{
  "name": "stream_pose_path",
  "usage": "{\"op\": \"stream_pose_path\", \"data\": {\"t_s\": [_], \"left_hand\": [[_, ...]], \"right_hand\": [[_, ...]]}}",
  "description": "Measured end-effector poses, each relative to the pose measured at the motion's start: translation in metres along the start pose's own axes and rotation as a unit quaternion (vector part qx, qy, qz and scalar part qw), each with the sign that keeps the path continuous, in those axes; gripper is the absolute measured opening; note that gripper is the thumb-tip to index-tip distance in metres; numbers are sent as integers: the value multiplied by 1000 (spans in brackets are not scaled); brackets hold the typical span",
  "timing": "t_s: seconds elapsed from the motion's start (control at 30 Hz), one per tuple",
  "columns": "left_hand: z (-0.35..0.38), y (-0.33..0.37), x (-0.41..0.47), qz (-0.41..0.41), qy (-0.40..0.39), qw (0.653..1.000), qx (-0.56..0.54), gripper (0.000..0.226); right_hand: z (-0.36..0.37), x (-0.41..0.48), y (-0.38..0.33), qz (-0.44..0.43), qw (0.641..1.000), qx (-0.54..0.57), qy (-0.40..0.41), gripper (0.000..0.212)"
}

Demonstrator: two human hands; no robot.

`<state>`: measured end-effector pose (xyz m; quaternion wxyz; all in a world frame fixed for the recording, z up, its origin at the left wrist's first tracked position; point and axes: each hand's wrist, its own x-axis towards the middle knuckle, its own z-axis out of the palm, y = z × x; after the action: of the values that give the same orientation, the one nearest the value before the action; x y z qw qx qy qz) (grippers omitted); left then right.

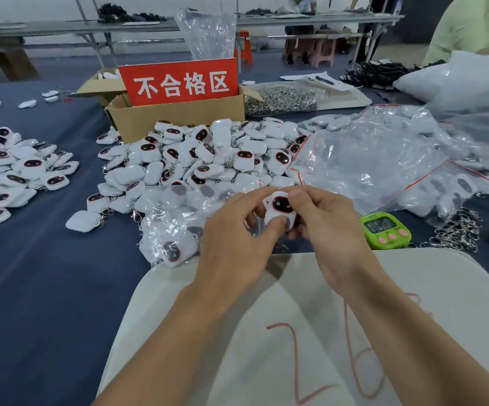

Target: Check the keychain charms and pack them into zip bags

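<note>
While our forearms reach out over a white cloth (442, 288) marked with red numerals, we hold one keychain charm (280, 207) just past its far edge, between both hands. Our left hand (234, 238) curls round it from the left, the thumb pressed on the lower front. Our right hand (331, 230) pinches it from the right, the thumb on its top corner. The charm sits upright between the two thumbs, its dark, red-rimmed face turned toward us; whether a chain hangs from it we cannot tell.

Just left of our hands lie bagged charms (173, 247) in clear plastic on the blue table (32, 273). To the right stands a green timer (385, 230), with loose metal clasps (457, 232) beside it.

Farther off, a big heap of loose charms (202, 159) spreads across the middle, a second heap (12, 171) lies well apart on the left, and a pile of zip bags (369, 165) with red seals lies on the right.

Behind the big heap a cardboard box (179, 118) carries a red sign (179, 82) with white characters. A bag of metal rings (281, 99) lies just beside the box on its right.
</note>
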<state>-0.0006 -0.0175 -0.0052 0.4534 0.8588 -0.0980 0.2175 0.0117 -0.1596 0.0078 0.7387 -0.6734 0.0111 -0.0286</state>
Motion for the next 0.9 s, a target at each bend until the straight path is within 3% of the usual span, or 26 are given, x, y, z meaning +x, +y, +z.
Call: {"op": "stream_pose_path", "data": {"t_s": [0.1, 0.17, 0.27, 0.4, 0.63, 0.9], "left_hand": [[-1, -1, 0, -21, 14, 999, -42, 33], [-2, 1, -1, -36, 20, 997, -69, 30], [-5, 5, -3, -51, 11, 994, -92, 39], [-6, 5, -3, -58, 2, 991, -121, 26], [-7, 4, -2, -92, -3, 976, -198, 28], [-14, 4, -3, -88, -14, 959, -269, 30]], "right_hand": [[1, -4, -4, 50, 987, 118, -92, 23], [4, -6, -4, 68, 982, 139, -111, 26], [8, -7, -3, 71, 985, 123, -100, 25], [6, -8, 0, 43, 992, 72, -90, 25], [9, -12, -1, 2, 998, 19, -65, 31], [14, -16, 0, -24, 997, 47, -58, 32]]}}
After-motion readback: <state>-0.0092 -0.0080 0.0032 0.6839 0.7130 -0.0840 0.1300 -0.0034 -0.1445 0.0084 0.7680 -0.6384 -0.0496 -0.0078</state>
